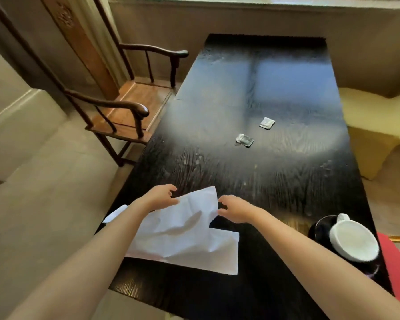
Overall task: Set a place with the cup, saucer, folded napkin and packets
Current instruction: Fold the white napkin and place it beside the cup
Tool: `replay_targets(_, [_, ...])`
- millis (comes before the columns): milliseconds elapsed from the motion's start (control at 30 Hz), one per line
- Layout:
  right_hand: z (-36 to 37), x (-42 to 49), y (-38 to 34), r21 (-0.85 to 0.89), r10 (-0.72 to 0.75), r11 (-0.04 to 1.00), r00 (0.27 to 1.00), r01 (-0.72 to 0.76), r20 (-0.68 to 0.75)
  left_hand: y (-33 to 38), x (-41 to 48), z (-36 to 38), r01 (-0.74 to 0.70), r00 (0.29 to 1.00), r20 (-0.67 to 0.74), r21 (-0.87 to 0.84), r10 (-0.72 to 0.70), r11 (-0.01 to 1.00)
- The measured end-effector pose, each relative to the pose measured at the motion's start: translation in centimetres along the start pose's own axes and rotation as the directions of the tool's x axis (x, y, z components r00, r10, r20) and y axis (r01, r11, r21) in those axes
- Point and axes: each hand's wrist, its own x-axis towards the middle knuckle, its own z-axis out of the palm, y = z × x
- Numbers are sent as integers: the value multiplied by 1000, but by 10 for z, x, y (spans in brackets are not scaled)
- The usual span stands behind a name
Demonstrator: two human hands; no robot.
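Head view: the white napkin (183,236) lies at the near edge of the tabletop (252,181), long axis left to right, with its far flap raised. The left hand (161,196) and right hand (237,209) each pinch one side of that flap with curled fingers, both equally near, forearms converging. The cup (353,241) on its saucer (316,227) sits right of the napkin, and two packets (244,140) lie well beyond it.

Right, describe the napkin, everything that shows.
The napkin is a white, thin, creased sheet, paper by its look, lying on the near-left part of the dark table. Its near portion lies flat; the far flap is lifted, pinched at its left edge by the left hand and at its right edge by the right hand.
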Motion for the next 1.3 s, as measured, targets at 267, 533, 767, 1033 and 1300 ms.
replay_targets(267, [46, 67, -58, -221, -104, 974, 959, 45, -262, -75, 7, 28, -102, 994, -32, 14, 103, 995])
replay_targets(533, [39, 82, -89, -307, -248, 928, 964, 210, -90, -73, -4, 1, -518, 855, -70, -148, 514, 842])
replay_targets(767, [-28, 30, -87, -49, -215, 977, 958, 209, -190, -88, -5, -54, -489, 872, 145, 204, 467, 848])
replay_targets(1033, [-123, -36, -67, -108, -35, 994, 990, 20, -137, -62, -3, -153, -476, 876, 59, 270, 479, 837])
replay_targets(1300, [-221, -105, -52, -133, 118, 978, 952, -161, -283, 24, -16, -242, -413, 662, -41, 813, 748, 410])
